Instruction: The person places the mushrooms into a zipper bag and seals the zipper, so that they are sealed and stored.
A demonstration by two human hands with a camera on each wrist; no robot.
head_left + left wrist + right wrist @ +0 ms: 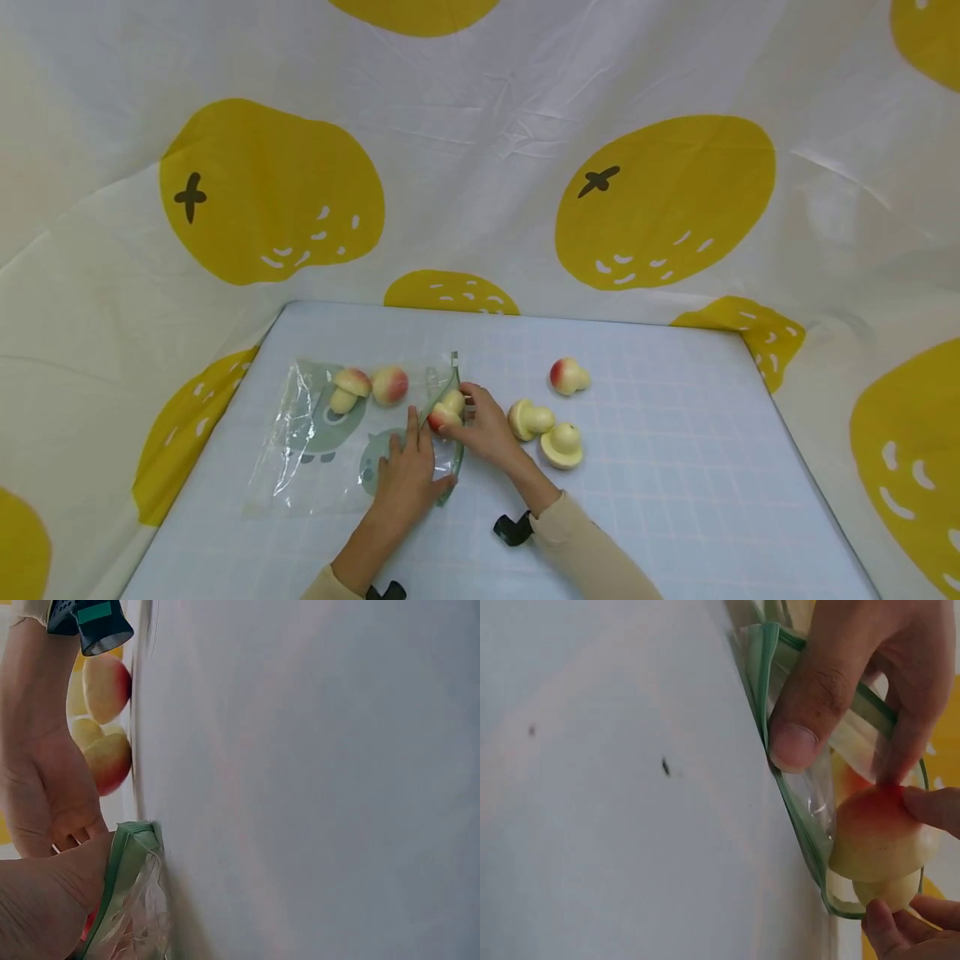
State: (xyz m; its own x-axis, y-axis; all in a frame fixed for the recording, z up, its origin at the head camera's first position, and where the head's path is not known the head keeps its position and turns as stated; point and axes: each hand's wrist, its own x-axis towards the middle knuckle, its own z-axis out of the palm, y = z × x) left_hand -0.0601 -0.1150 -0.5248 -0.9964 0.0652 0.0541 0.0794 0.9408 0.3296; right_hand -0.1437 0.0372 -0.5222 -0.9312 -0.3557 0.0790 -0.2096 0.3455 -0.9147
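Note:
A clear zip bag with green animal prints and a green zip edge lies on the table's left half, its mouth facing right and spread. My right hand holds a toy mushroom with a red-and-cream cap between thumb and fingertips, right in the bag's mouth. My left hand rests at the mouth with fairly straight, spread fingers; its thumb presses one side of the green edge. Within the bag's outline lie two more toy mushrooms, one with its stem showing and one cap up.
To the right of my right hand are three toy mushrooms: one red-capped, one on its side and one stem up. A pale checked cloth covers the table. Behind it hangs a curtain with yellow fruit prints.

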